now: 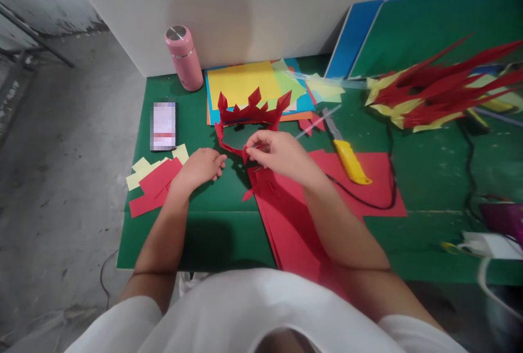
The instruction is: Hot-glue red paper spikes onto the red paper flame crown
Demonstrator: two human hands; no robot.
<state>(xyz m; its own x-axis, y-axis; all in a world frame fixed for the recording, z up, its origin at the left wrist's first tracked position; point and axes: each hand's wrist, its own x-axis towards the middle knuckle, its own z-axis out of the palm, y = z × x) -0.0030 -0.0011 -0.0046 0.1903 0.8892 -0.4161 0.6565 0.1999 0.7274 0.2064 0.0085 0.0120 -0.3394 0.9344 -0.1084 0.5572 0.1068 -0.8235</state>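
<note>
A red paper crown (253,114) with folded pointed tips stands over the green table. My right hand (273,151) pinches the near side of its band between thumb and fingers. Left of the crown is my left hand (204,168), its fingers curled together and apart from the band; nothing shows in them. Under my right forearm lie large red paper sheets (286,227). A small red pointed paper piece (261,190) lies on the table below the crown, partly in shadow.
Red and yellow paper strips (159,178) lie at left, below a phone (163,126). A pink bottle (186,61) stands behind. Colored sheets (241,83) are stacked at the back. A yellow utility knife (351,162), blade out, and a black cord (392,173) lie right, near red-yellow paper flames (429,89).
</note>
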